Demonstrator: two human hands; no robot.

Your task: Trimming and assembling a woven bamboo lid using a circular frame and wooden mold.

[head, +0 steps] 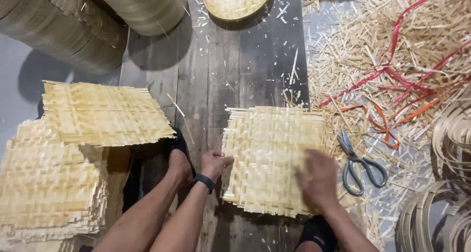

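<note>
Bamboo-strip square woven mat (272,159) on the dark plank floor (216,80), both hands on it.

Left hand (214,164) pinches the mat's nine-o'clock edge; right hand (319,178), blurred, lies flat at five o'clock, its grip unclear. Loose edge strips could slip out if tugged. One pair of grey-handled scissors (355,163) at three o'clock, one round woven tray (236,2) at twelve, one mat stack (54,178) at nine.

dark plank floor (216,80), woven bamboo mats (272,159), scissors (358,163), bamboo offcuts (373,51)
</note>
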